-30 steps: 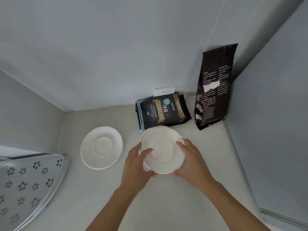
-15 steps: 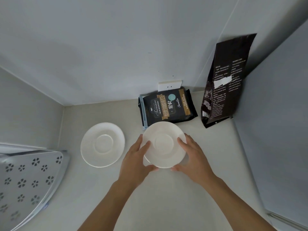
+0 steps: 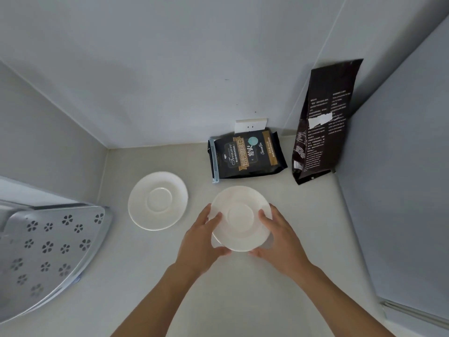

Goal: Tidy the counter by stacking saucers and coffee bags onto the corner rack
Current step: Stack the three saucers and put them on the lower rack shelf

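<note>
A white saucer (image 3: pixel 241 218) is held by its rim between my left hand (image 3: pixel 201 239) and my right hand (image 3: pixel 279 237), just above the counter; another white rim shows beneath it. A second white saucer (image 3: pixel 158 200) lies flat on the counter to the left. A flat black coffee bag (image 3: pixel 246 155) with a pale blue clip lies behind the held saucer. A tall dark coffee bag (image 3: pixel 320 120) stands leaning in the right corner. The silver corner rack (image 3: pixel 46 254) with flower-shaped holes sits at the left.
Grey walls close in the pale counter (image 3: pixel 233 293) at the back, left and right. A white wall socket (image 3: pixel 250 125) sits just behind the flat bag.
Both hands keep their grip on the saucer's rim. The saucer has shifted slightly away from the flat coffee bag, so it no longer overlaps it; the view has also moved a little.
</note>
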